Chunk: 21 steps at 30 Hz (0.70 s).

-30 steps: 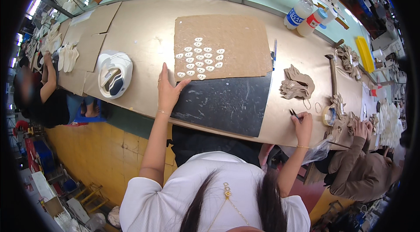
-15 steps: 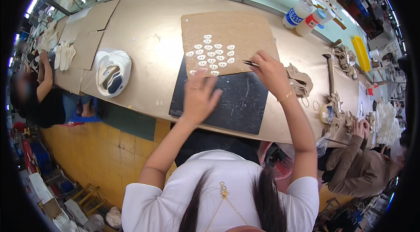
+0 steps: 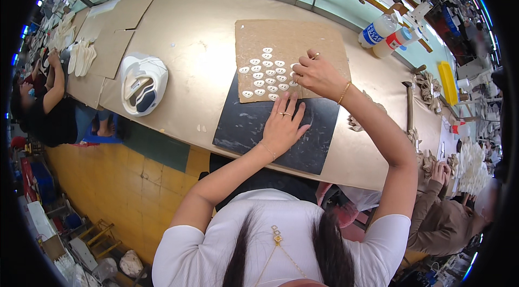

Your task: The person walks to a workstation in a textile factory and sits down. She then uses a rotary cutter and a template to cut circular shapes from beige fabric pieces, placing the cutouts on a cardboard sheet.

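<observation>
Several small white oval pieces with dark marks (image 3: 258, 75) lie in rows on a brown cardboard sheet (image 3: 294, 33). The sheet's near edge overlaps a black board (image 3: 308, 143). My left hand (image 3: 284, 124) rests on that board with fingers spread, its fingertips by the sheet's near edge and the lowest pieces. Over the right side of the rows, my right hand (image 3: 323, 77) is closed in a pinch around the dark tweezers, which its fingers now mostly hide. Its fingertips are at the rightmost pieces.
A white rounded container (image 3: 145, 84) stands left on the table. At the back right are two bottles (image 3: 377, 31). A hammer (image 3: 409, 106), bundled beige pieces (image 3: 427, 87) and a yellow tray (image 3: 447, 82) lie right. Co-workers sit at both sides.
My right hand has moved left and inward over the rightmost pieces. My left hand has moved right and settled below the sheet's edge. The view has shifted slightly.
</observation>
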{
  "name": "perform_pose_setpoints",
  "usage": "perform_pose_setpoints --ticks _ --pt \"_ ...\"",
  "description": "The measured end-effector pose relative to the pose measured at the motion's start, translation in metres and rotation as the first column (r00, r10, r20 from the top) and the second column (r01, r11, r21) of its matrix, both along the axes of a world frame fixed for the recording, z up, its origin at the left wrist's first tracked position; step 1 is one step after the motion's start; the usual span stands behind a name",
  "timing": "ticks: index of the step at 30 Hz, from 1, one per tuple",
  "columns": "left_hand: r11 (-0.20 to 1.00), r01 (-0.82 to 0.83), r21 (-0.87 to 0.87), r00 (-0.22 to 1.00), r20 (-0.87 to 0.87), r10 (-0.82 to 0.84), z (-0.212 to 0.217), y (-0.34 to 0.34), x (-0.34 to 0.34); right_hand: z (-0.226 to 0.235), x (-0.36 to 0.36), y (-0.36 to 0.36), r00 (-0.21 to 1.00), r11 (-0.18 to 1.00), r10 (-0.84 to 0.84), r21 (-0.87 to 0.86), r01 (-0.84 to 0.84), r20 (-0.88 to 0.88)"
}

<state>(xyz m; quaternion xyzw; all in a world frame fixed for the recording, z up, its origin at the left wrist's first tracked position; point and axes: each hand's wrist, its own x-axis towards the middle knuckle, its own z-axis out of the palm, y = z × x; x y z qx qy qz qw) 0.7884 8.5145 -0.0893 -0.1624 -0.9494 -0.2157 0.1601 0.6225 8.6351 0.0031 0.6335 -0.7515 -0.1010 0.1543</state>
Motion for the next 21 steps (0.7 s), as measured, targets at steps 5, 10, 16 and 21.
perform_pose_setpoints --ticks 5,10,16,21 --pt "1.0 -0.005 0.004 1.0 0.001 0.005 0.003 0.001 0.002 0.001 -0.001 -0.005 0.999 0.997 0.031 0.077 -0.032 0.012" --pt "0.999 0.043 -0.013 0.997 -0.064 -0.044 0.008 0.0 0.0 0.004 -0.002 -0.014 0.999 0.981 0.035 0.188 -0.037 0.009" --pt "0.998 0.057 0.016 0.998 -0.02 -0.056 0.005 0.002 -0.001 0.003 -0.036 -0.015 0.922 0.957 -0.161 0.282 0.059 0.353" --pt "0.998 0.05 0.036 0.998 -0.037 -0.049 0.006 0.002 0.0 0.003 -0.041 -0.005 0.618 0.909 -0.409 0.363 0.206 0.672"
